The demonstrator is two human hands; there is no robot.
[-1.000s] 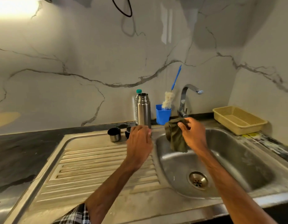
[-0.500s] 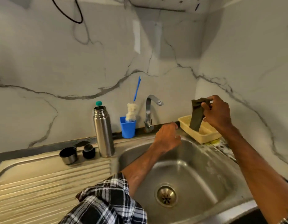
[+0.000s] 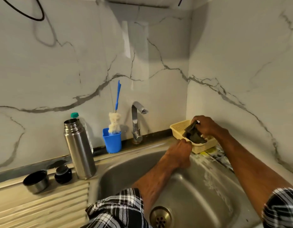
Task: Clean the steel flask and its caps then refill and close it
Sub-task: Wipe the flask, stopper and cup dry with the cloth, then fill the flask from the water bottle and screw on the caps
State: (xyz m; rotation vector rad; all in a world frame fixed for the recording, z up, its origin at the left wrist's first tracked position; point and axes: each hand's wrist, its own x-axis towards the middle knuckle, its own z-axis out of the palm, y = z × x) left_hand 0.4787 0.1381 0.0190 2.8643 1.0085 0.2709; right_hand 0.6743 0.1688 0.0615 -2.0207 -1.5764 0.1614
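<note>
- Steel cup (image 3: 35, 181) and black stopper (image 3: 62, 174): on the drainer, just left of the flask.
- Flask (image 3: 79, 150): upright, uncapped, well left of both hands; the left hand is nearer.
- Left hand (image 3: 179, 153): stretched across the sink (image 3: 126, 170), fingers curled on the near rim of the basket (image 3: 176, 127).
- Right hand (image 3: 206, 127): fingers pinching a dark cloth (image 3: 194, 137) inside the basket.

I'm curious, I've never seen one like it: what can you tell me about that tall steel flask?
The steel flask stands upright and uncapped on the drainboard, left of the basin. Its brushed-metal body is cylindrical, with a ribbed threaded neck and open mouth. Nothing else touches it. The steel cap and black stopper lie apart to its left.
</note>
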